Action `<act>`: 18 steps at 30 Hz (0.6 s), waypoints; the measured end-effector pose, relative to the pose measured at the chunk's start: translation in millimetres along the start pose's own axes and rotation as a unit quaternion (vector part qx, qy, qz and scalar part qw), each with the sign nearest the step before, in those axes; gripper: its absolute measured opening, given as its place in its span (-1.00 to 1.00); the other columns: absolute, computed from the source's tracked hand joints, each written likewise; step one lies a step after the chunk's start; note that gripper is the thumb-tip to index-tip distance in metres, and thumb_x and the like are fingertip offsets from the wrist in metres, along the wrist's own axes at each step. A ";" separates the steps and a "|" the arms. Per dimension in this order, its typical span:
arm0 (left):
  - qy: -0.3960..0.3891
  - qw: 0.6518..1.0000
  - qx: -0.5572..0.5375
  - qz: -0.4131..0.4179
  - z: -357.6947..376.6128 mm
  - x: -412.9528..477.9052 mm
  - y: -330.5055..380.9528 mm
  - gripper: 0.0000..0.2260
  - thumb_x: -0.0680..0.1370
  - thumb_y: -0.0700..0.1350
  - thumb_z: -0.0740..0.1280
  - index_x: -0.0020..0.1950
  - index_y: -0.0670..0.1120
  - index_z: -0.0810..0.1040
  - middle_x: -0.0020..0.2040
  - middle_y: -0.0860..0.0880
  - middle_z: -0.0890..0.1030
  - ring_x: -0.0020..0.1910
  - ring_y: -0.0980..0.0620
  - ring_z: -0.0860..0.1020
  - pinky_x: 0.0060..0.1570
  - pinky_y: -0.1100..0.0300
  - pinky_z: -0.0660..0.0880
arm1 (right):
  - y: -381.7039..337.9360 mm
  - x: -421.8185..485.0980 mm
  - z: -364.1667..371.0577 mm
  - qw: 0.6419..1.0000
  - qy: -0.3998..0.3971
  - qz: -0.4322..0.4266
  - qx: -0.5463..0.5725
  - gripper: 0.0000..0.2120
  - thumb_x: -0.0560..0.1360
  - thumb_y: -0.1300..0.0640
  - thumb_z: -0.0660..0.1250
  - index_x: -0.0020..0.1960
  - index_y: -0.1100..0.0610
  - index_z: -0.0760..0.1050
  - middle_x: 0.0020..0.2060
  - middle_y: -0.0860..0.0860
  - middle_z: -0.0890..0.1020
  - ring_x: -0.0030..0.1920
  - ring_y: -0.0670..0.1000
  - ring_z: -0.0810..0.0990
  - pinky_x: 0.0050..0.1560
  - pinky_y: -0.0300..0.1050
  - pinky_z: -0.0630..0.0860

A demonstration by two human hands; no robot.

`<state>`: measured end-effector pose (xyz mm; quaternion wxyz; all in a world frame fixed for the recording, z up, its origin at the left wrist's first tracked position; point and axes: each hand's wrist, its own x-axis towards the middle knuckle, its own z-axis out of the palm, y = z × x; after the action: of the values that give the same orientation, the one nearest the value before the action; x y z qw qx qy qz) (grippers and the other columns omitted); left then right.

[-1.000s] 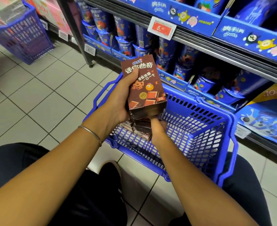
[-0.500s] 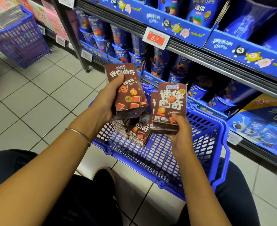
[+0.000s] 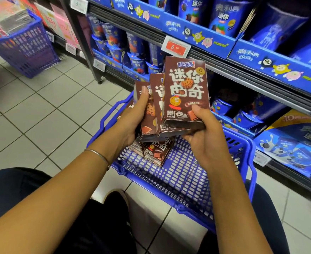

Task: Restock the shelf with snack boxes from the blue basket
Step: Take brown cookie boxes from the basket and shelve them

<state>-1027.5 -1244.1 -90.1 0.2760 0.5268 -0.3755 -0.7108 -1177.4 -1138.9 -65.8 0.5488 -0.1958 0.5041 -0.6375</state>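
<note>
Three brown snack boxes stand fanned upright above the blue basket (image 3: 229,162). My right hand (image 3: 204,132) grips the front brown snack box (image 3: 185,88) at its bottom edge, thumb on its face. My left hand (image 3: 130,118) holds the leftmost box (image 3: 147,116), thumb along its front. The middle box (image 3: 156,99) is wedged between them; which hand carries it is hidden. A few more brown boxes (image 3: 156,153) lie stacked in the basket's far left corner. The shelf (image 3: 261,83) with blue cups and packs runs right behind.
A second blue basket (image 3: 26,46) full of goods stands on the tiled floor at the left. A red price tag (image 3: 175,47) hangs on the shelf rail. My dark-trousered knees flank the basket, a black shoe (image 3: 114,200) below it.
Both hands rose and came together, so the boxes now stand side by side in a fan. The view has tilted up toward the shelf.
</note>
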 end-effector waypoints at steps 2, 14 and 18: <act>-0.020 1.000 -0.001 -0.009 1.7 -1.6 0.9 -0.17 0.40 0.59 0.18 0.37 0.01 0.64 0.18 -0.12 0.75 0.17 -0.17 0.73 0.30 -0.19 0.60 | 0.5 1.0 2.4 0.999 -0.031 -0.003 -0.021 -0.75 0.48 0.00 0.38 0.12 0.05 0.61 0.03 0.01 0.71 0.04 0.00 0.70 0.06 -0.01 0.59; 0.011 0.998 -0.051 0.029 -10.8 -1.5 -9.1 -0.49 0.73 0.06 0.24 -0.36 -0.01 0.70 -0.23 -0.02 0.76 -0.24 0.00 0.75 -0.05 0.03 0.68 | -2.8 18.6 13.7 0.986 -0.118 0.001 -0.122 -0.17 0.38 -0.49 0.32 0.53 -0.08 0.34 0.38 -0.05 0.56 0.37 -0.03 0.54 0.41 0.15 0.37; 0.021 0.996 -0.082 0.028 -11.9 -6.3 -4.9 -0.48 0.73 0.05 0.26 -0.39 -0.02 0.71 -0.21 -0.04 0.76 -0.15 -0.07 0.72 0.28 -0.14 0.59 | 35.6 37.0 -8.1 0.992 0.099 0.053 -0.056 -0.30 0.48 -0.40 0.24 0.45 0.02 0.44 0.32 0.00 0.60 0.32 0.01 0.56 0.34 0.09 0.42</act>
<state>-1014.2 -1239.3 -92.6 0.3459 0.5069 -0.3247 -0.7197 -1177.9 -1164.6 -110.9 0.5170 -0.1349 0.6003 -0.5951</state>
